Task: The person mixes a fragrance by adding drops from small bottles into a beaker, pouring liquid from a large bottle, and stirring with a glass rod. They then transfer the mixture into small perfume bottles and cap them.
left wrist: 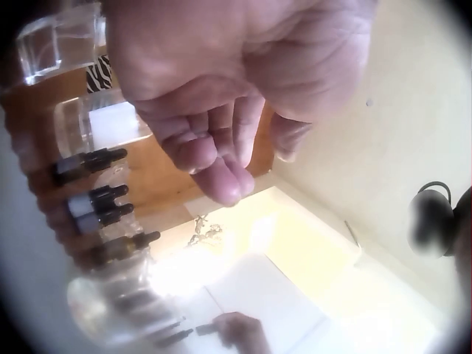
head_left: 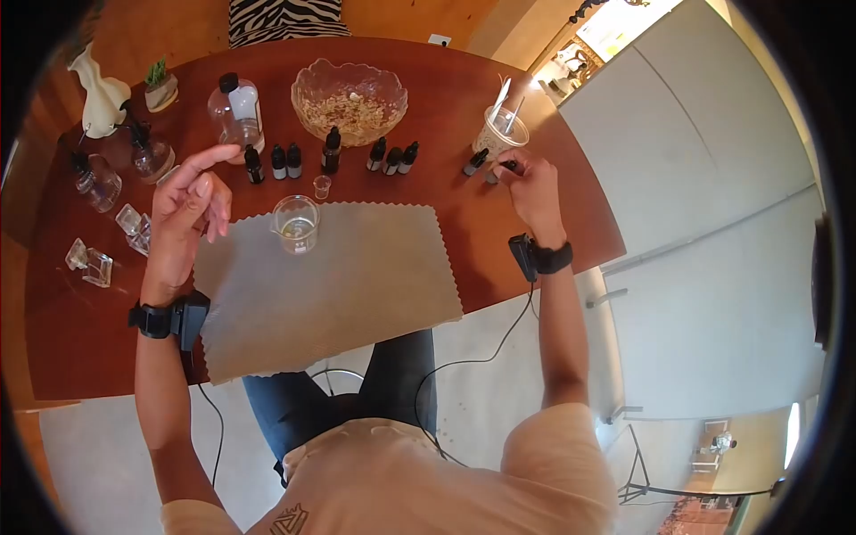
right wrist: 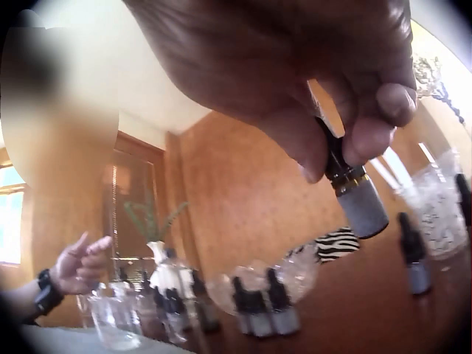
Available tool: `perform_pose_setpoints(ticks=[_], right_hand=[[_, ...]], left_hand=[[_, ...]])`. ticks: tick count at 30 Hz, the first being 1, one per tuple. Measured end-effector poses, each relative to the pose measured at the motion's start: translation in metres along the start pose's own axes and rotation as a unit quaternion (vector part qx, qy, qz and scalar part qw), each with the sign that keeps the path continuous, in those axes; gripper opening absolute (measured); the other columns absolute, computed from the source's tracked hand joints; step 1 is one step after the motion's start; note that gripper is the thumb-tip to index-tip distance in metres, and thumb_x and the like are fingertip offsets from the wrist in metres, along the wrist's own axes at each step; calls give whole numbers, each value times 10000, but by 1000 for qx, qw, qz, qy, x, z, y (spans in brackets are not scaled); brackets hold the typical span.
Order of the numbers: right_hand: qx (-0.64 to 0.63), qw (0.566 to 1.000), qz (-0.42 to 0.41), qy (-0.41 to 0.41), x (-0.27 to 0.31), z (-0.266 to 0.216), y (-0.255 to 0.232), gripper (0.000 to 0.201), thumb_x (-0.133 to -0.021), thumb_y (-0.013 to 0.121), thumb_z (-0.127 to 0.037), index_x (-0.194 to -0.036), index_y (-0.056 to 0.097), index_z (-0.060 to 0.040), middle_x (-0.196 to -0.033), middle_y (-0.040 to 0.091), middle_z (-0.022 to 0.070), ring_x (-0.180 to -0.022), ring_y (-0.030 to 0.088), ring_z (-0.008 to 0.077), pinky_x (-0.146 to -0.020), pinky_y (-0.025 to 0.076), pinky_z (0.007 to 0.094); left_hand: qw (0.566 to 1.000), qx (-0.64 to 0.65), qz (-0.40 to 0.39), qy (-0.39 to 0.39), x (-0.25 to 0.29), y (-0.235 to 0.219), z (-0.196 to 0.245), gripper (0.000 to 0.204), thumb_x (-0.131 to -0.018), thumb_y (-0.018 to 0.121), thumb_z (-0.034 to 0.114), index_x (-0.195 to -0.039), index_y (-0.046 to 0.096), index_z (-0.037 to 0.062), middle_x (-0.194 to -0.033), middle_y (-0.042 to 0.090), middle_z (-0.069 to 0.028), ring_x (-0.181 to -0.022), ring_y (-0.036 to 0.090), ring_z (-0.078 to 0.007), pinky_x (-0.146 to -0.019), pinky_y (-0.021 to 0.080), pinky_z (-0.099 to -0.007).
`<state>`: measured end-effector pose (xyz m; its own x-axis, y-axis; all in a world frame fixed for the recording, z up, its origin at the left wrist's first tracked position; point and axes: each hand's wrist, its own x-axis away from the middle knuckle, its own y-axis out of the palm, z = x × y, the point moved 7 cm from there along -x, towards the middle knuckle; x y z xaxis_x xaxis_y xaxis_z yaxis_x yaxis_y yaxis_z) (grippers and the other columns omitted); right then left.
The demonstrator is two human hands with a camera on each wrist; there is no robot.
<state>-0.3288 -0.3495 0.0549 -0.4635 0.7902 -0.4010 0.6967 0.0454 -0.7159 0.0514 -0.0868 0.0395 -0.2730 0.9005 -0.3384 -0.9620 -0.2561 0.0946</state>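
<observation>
My right hand (head_left: 539, 198) pinches a small dropper bottle (right wrist: 361, 210) by its black cap, with thumb and fingertips. The bottle hangs tilted above the table in the right wrist view, its lower part grey. Another dropper bottle (head_left: 475, 161) stands just left of that hand. My left hand (head_left: 189, 207) is raised over the table's left side, holding nothing, its index finger extended and the others loosely bent. A glass beaker (head_left: 297, 227) sits on the grey mat (head_left: 330, 285) between the hands, with a tiny glass cup (head_left: 322, 186) behind it.
Several black-capped dropper bottles (head_left: 332, 152) line the table behind the mat. A glass bowl (head_left: 349, 102) of dry flakes and a large clear bottle (head_left: 236, 111) stand farther back. A cup with sticks (head_left: 501, 134) is at right; glass bottles (head_left: 96, 183) and a white vase (head_left: 102, 94) are at left.
</observation>
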Motion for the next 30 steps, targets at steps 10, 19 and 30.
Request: perform_pose_setpoints(ticks=[10, 19, 30], right_hand=[[138, 989, -38, 43, -25, 49, 17, 133, -815, 714, -77, -946, 727, -56, -857, 729, 197, -875, 700, 412, -764, 553, 478], [198, 980, 0, 34, -24, 42, 19, 262, -829, 728, -106, -1089, 728, -67, -896, 732, 210, -906, 705, 414, -778, 562, 491], [188, 977, -27, 93, -30, 30, 39, 304, -831, 767, -166, -1097, 707, -33, -1001, 713, 245, -967, 686, 437, -817, 553, 523]], left_hand=[[999, 35, -4, -20, -1, -9, -15, 356, -1039, 578, 239, -1292, 623, -7, -739, 580, 4, -599, 545, -53, -494, 359, -183], [999, 26, -1, -20, -2, -8, -12, 335, -1033, 588, 231, -1272, 634, -1, -731, 583, 1, -595, 539, -57, -502, 352, -193], [999, 27, 7, -19, -2, -9, -12, 313, -1029, 584, 206, -1250, 641, -8, -726, 579, -6, -592, 534, -67, -498, 343, -199]])
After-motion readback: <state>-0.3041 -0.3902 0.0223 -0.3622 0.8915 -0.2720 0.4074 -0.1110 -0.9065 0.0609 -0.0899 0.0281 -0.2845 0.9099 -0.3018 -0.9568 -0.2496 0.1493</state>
